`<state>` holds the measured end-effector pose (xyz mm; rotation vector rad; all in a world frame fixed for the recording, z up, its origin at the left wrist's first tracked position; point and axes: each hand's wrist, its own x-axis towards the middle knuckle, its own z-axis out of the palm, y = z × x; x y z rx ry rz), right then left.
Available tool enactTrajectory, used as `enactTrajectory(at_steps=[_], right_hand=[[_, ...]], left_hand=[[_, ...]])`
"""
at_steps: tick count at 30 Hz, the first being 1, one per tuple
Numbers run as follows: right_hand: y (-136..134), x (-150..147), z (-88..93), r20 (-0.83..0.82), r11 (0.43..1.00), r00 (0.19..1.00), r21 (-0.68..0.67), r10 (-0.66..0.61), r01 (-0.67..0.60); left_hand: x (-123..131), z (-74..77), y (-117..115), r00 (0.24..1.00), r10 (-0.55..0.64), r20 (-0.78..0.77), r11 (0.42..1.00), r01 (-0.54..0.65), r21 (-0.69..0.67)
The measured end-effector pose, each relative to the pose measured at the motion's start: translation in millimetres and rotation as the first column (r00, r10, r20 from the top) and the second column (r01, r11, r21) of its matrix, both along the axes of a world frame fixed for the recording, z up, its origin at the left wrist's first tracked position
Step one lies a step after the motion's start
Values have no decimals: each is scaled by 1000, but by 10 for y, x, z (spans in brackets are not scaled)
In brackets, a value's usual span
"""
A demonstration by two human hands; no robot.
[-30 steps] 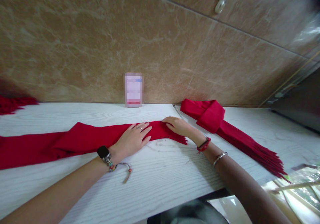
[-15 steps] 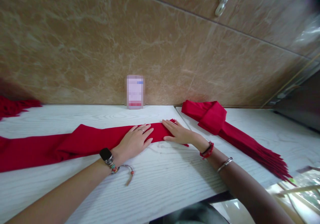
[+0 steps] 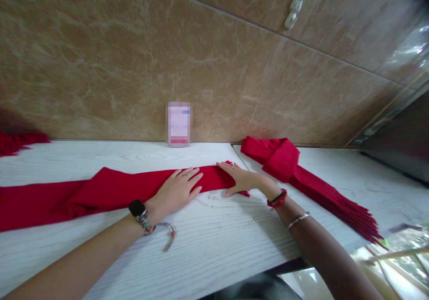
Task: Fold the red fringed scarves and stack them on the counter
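Note:
A red scarf (image 3: 120,186) lies lengthwise across the white table, flattened into a long band with a raised fold toward the left. My left hand (image 3: 179,188) rests flat on its middle, fingers spread and holding nothing. Over the scarf's fringed right end lies my right hand (image 3: 238,178), its thumb apart from the fingers and reaching past the near edge. Bits of fringe show on both sides of that hand; the rest is hidden under it. To the right, a second red scarf (image 3: 284,159) lies folded over itself, its fringe pointing toward the near right.
The white wood-grain table (image 3: 208,242) runs along a brown marbled wall (image 3: 127,59). A blurred-out phone-like object (image 3: 179,125) leans upright against the wall. More red fringe (image 3: 22,143) lies at the far left. A dark object (image 3: 402,135) stands at the right.
My right thumb has spread further from the fingers, toward the near edge of the scarf. My left hand stays in place on the cloth. The view has shifted slightly.

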<state>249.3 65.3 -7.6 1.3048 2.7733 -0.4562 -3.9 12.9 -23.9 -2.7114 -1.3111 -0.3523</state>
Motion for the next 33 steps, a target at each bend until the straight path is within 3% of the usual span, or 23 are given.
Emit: enactTrajectory(at_steps=[5, 9, 14, 18, 22, 27, 33], right_hand=[[123, 328, 15, -46, 993, 993, 40, -112, 114], [164, 552, 85, -114, 987, 985, 77, -130, 139], [52, 187, 64, -221, 981, 975, 193, 30, 14], [-32, -137, -65, -91, 986, 993, 155, 70, -55], [8, -24, -142, 12, 989, 1000, 145, 0, -2], [87, 264, -85, 14, 992, 997, 102, -76, 74], [33, 53, -18, -67, 989, 997, 141, 47, -38]], left_hand=[[-2, 13, -2, 1000, 0, -9, 1000, 0, 2], [1, 35, -15, 999, 9, -36, 1000, -9, 2], [5, 28, -14, 1000, 5, -21, 1000, -5, -2], [6, 23, -9, 1000, 3, -19, 1000, -3, 4], [5, 40, -16, 999, 1, -44, 1000, -1, 6], [4, 47, -27, 999, 14, -39, 1000, -14, -8], [6, 16, -12, 1000, 5, -20, 1000, -5, 2]])
